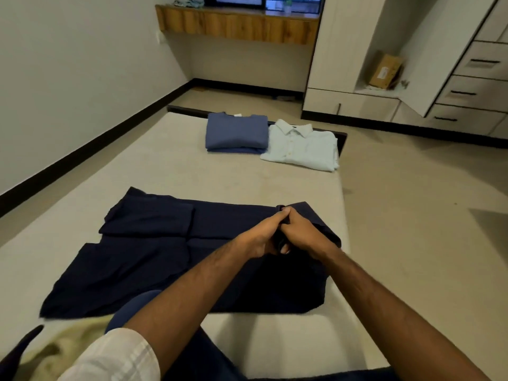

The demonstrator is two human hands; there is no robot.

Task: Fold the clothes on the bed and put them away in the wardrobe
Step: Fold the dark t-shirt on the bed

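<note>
A dark navy shirt (pixel 143 243) lies spread flat across the near half of the bed (pixel 170 171), sleeves folded in on its left side. My left hand (pixel 261 237) and my right hand (pixel 305 232) meet at the shirt's right end, both pinching the collar fabric between them. At the far end of the bed lie a folded blue shirt (pixel 236 133) and, to its right, a folded pale white shirt (pixel 301 148). The wardrobe (pixel 357 50) stands beyond the bed on the right.
An open wardrobe niche holds a cardboard box (pixel 384 71). Drawers (pixel 478 78) line the far right. A wooden shelf (pixel 239 23) runs under the window. Pale yellow cloth (pixel 55 350) and a blue garment (pixel 129 309) lie at the near left. Bare floor runs right of the bed.
</note>
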